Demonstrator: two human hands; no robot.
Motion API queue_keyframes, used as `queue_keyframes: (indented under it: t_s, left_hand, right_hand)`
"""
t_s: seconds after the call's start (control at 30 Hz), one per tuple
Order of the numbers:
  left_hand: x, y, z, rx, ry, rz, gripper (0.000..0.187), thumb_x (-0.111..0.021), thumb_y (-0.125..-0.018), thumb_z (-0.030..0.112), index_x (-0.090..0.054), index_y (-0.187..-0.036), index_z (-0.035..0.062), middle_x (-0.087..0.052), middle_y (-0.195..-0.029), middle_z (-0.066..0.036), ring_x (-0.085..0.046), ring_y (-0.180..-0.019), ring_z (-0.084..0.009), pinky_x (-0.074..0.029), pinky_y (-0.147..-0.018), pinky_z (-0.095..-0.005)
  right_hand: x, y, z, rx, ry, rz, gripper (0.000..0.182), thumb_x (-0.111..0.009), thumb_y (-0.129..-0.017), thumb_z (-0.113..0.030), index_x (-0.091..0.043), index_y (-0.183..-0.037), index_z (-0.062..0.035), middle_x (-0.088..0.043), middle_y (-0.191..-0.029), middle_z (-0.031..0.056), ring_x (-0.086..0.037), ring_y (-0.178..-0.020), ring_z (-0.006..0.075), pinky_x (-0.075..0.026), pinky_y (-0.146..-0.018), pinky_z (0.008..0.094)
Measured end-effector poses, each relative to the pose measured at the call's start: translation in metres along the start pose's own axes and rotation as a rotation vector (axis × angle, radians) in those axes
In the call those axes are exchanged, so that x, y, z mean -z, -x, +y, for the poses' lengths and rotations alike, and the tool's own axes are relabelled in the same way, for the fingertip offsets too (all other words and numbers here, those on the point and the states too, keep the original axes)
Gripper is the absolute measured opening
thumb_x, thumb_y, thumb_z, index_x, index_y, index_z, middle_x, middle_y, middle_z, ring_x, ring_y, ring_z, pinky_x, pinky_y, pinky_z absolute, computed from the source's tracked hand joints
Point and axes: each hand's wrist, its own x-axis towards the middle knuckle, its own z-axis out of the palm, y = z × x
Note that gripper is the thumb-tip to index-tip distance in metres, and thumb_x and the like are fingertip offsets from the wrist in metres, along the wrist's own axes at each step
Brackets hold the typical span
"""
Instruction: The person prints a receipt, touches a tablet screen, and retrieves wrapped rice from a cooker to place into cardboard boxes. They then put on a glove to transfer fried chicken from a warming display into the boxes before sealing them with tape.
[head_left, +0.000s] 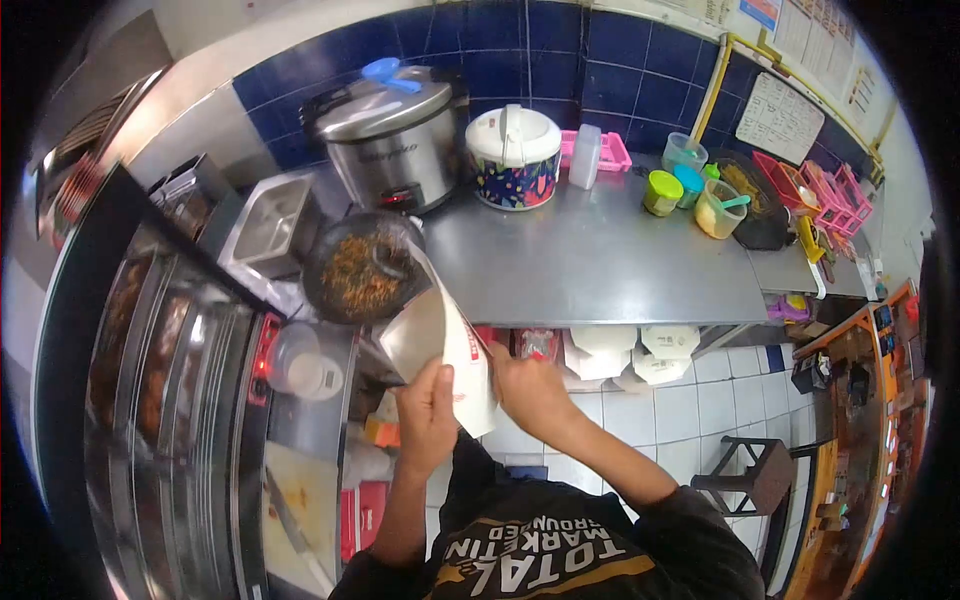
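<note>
A single wide fisheye view from a head-worn camera looks steeply down and forward. The counter point(600, 260) fills the centre of the frame. The wearer's hands sit close, low centre.

The person's dark shirt point(545, 550) carries large printed lettering that, seen upside down from above, reads "TOTAL" with "MARKETING GROUP" beneath it, though the smaller line is only partly clear. The big steel rice cooker point(390, 140) has a brand name in script across its front, too blurred to spell out, and the white paper box point(445, 345) held in both hands shows red print that cannot be read. The whiteboard point(778, 117) and the papers on the wall bear writing too small to make out.
</note>
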Motion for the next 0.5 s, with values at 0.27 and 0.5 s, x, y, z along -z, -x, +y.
queue_keyframes:
  t_s: [0.27,0.5]
  left_hand:
    - [0.024,-0.162,-0.043,-0.050,0.167,0.178,0.025,-0.043,-0.103,0.009,-0.061,-0.118,-0.0015,-0.067,-0.095,-0.009,-0.063,-0.085,-0.0116,-0.050,-0.074,-0.0281]
    - [0.050,-0.263,-0.086,0.284,0.854,-0.152,0.045,-0.043,-0.101,0.028,-0.055,-0.126,-0.0073,-0.068,-0.113,-0.022,-0.073,-0.095,-0.0306,-0.064,-0.073,-0.0388]
  right_hand:
    - [-0.004,-0.110,0.107,-0.292,0.273,-0.038,0.021,-0.062,-0.082,-0.009,-0.061,-0.102,-0.0011,-0.069,-0.073,0.0153,-0.070,-0.066,0.0332,-0.055,-0.056,0.0442]
    - [0.042,-0.173,0.194,-0.239,0.437,0.139,0.017,-0.059,-0.081,-0.005,-0.067,-0.095,-0.0093,-0.069,-0.098,0.0109,-0.064,-0.102,0.0300,-0.045,-0.103,0.0548]
